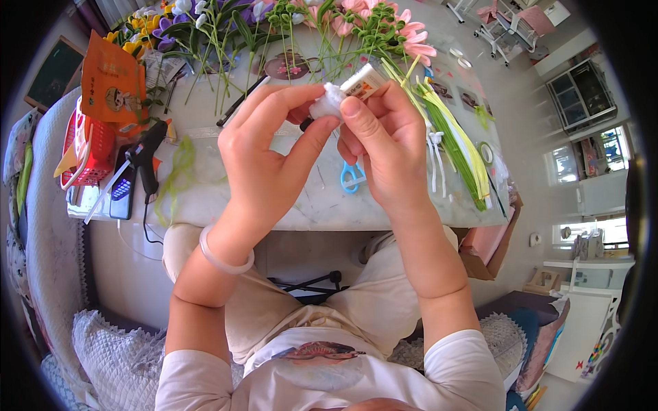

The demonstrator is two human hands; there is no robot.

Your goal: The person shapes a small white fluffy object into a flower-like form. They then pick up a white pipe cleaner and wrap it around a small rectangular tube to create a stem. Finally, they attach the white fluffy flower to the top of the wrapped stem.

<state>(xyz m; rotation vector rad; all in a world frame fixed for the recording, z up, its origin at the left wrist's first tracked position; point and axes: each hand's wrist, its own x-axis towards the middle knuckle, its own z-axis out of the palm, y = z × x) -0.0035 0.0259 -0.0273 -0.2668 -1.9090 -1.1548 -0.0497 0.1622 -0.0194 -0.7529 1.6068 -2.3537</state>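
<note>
Above the marble-patterned table (308, 205), my left hand (267, 144) pinches a small fluffy white piece (327, 103) between thumb and fingertips. My right hand (388, 138) touches the same white piece with its thumb and holds a small white comb-like brush (364, 83) with a printed handle, bristles pointing up. Something dark shows just under the white piece, mostly hidden by the fingers. Light-blue-handled scissors (351, 177) lie below my right hand. Short white chenille stems (436, 154) lie just right of it.
Pipe-cleaner flowers (288, 31) line the far edge. At left are an orange bag (110, 82), a red basket (95, 149), a black glue gun (149, 154) with its cord, and a phone (122, 190). Green chenille stems (457, 144) and a tape roll (485, 152) lie at right.
</note>
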